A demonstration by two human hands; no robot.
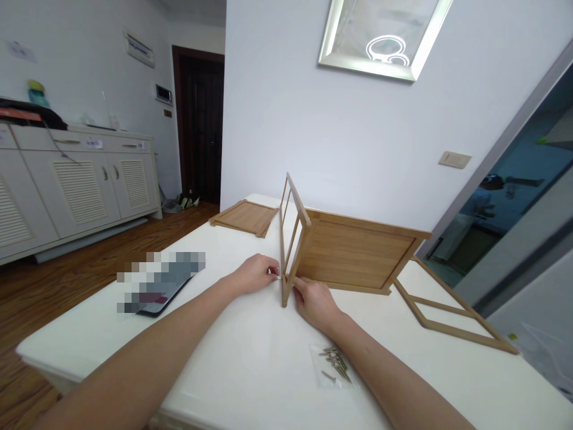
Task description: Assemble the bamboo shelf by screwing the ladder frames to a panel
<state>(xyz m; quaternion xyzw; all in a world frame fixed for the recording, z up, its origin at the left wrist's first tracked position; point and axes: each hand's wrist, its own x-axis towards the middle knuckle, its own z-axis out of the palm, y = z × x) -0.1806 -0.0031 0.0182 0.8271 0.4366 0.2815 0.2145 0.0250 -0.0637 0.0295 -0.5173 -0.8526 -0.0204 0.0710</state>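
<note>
A wooden side frame point(297, 257) with open slots stands upright on the white table. Beside it on the right, a wooden panel point(358, 252) stands on its edge and meets the frame. My left hand point(254, 275) is closed in a pinch at the frame's lower left side; a small pale bit shows at its fingertips, too small to name. On the other side, my right hand point(316, 303) grips the lower part of the frame, its fingertips partly hidden between frame and panel. Near my right forearm lies a clear plastic bag point(319, 365) of screws point(338, 361).
A phone point(168, 292), partly blurred out, lies on the table point(242, 358) at left. Another wooden panel point(246, 216) lies flat at the back left. A second slotted frame point(447, 306) rests at the right edge. A wall point(380, 149) stands behind the table.
</note>
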